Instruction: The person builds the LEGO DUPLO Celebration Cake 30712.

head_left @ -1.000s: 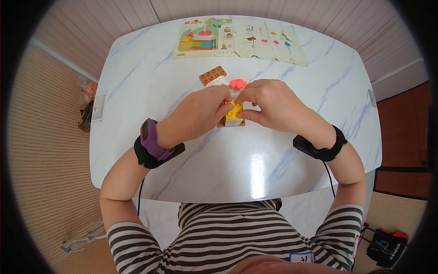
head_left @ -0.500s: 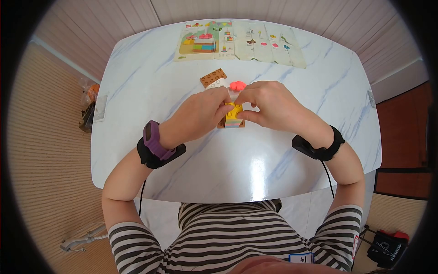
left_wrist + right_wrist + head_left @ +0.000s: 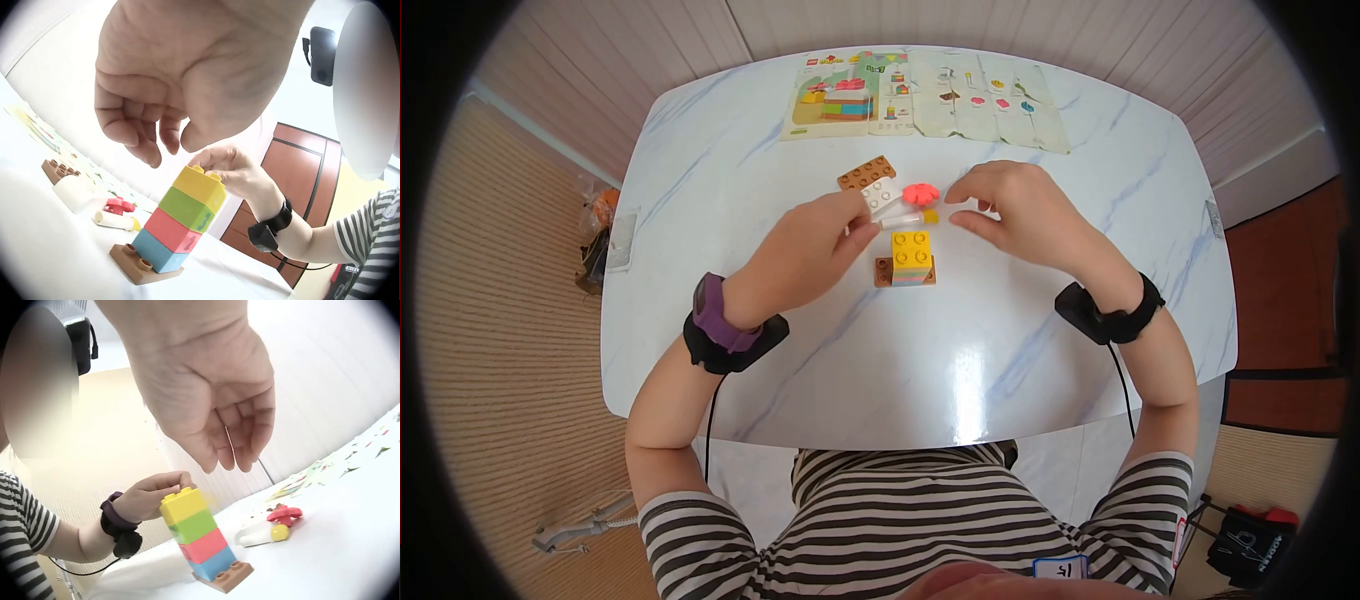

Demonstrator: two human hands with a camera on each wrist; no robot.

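A tower of toy building bricks stands upright on a brown base plate point(image 3: 139, 269). From the bottom come a blue brick point(image 3: 160, 251), a red brick point(image 3: 204, 546), a green brick point(image 3: 192, 525) and, on top, a yellow brick point(image 3: 911, 247). My left hand point(image 3: 815, 248) hovers left of the tower, fingers loosely bent and holding nothing. To the tower's right and slightly behind, my right hand point(image 3: 1022, 215) hangs with relaxed fingers, also without anything in it. Behind the tower lies a white candle-shaped piece point(image 3: 908, 219) with a yellow tip, near my left fingertips.
Beyond the candle-shaped piece sit a red flower-shaped piece point(image 3: 920, 194), a white brick point(image 3: 882, 196) and a brown studded plate point(image 3: 867, 172). An unfolded instruction sheet point(image 3: 990, 110) lies along the far side of the marbled white table point(image 3: 800, 390).
Both hands have let go of the yellow brick and drawn apart, the left to the left, the right to the right. The tower and the candle-shaped piece now show unobstructed.
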